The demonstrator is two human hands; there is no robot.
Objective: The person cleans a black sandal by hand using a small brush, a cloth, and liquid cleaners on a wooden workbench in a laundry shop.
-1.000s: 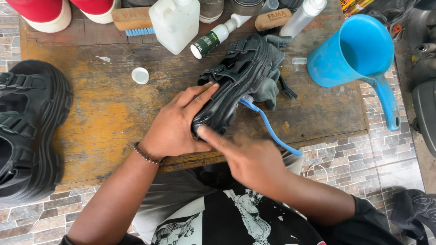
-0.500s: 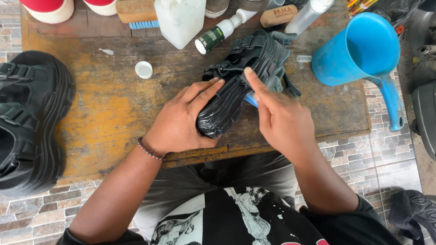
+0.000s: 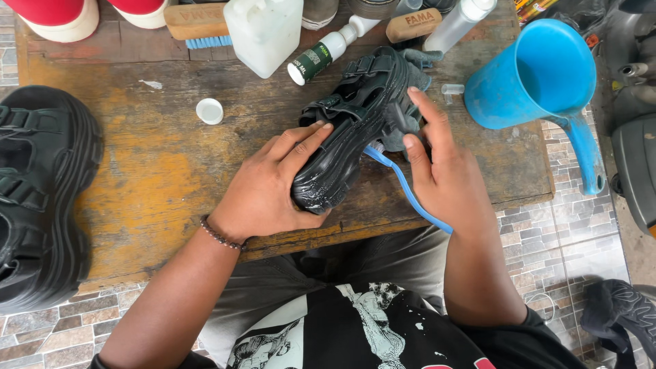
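Note:
A black chunky-soled sandal (image 3: pixel 355 130) lies on its side on a worn wooden table (image 3: pixel 157 171), its sole wet and shiny. My left hand (image 3: pixel 270 188) wraps the heel end of the sole from the left and holds it. My right hand (image 3: pixel 441 174) is at the sandal's right side, gripping a blue-handled toothbrush (image 3: pixel 403 188) whose head is pressed against the sole edge. A dark grey cloth (image 3: pixel 403 116) sits bunched under the sandal by my right fingers.
A second black platform sandal (image 3: pixel 41 198) lies at the table's left edge. A blue plastic jug (image 3: pixel 540 75) stands at right. Along the back are a white canister (image 3: pixel 263 31), a small white bottle (image 3: pixel 328 55), wooden brushes (image 3: pixel 195 24) and a loose white cap (image 3: pixel 209 111).
My right hand has moved up along the sandal's sole and then out to its right side with the toothbrush. My left hand has kept its hold on the heel.

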